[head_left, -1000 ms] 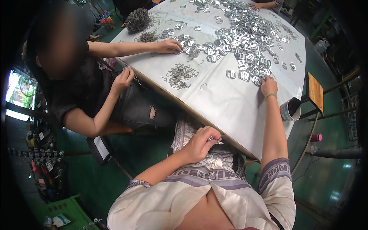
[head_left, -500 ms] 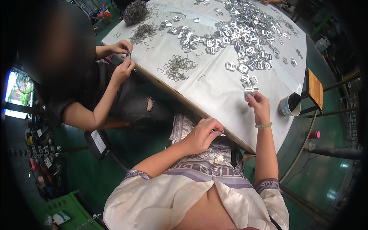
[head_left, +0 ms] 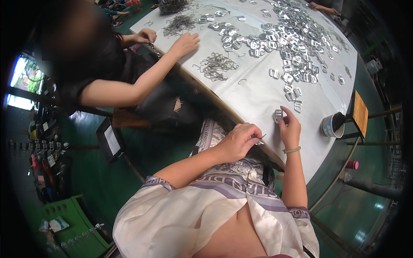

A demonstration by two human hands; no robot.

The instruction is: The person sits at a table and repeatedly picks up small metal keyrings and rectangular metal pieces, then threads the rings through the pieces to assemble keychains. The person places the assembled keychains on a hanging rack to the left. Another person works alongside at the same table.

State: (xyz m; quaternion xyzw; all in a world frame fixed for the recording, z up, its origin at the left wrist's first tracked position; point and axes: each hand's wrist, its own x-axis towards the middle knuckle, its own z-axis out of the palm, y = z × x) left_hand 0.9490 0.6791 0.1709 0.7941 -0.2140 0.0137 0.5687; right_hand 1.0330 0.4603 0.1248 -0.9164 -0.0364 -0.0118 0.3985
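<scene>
My right hand (head_left: 291, 131) is over the near part of the table, pinching a silver slotted buckle (head_left: 278, 115) between thumb and fingers. At the table's near edge my left hand (head_left: 240, 141) is closed, its thumb and forefinger pressed together. From that pinch sticks out a thin metal wire piece (head_left: 263, 136), with a bit of silver metal (head_left: 259, 142) beneath it; the rest is hidden by the fingers. Loose silver buckles (head_left: 297, 64) are heaped beyond my right hand. A small pile of wire hooks (head_left: 218, 66) rests on the table left of the buckles.
The white-covered table (head_left: 258, 96) has its edge just before me. A paper tub (head_left: 332, 125) with something black inside stands at the right. On the left a co-worker's hand (head_left: 187, 44) reaches over the table, near another hook pile (head_left: 180, 25). A wooden stool (head_left: 360, 114) stands beyond the tub.
My right hand has drawn a buckle away from the heap, back toward my left hand. The co-worker's hands have parted, one moving out over the table. The view has shifted slightly.
</scene>
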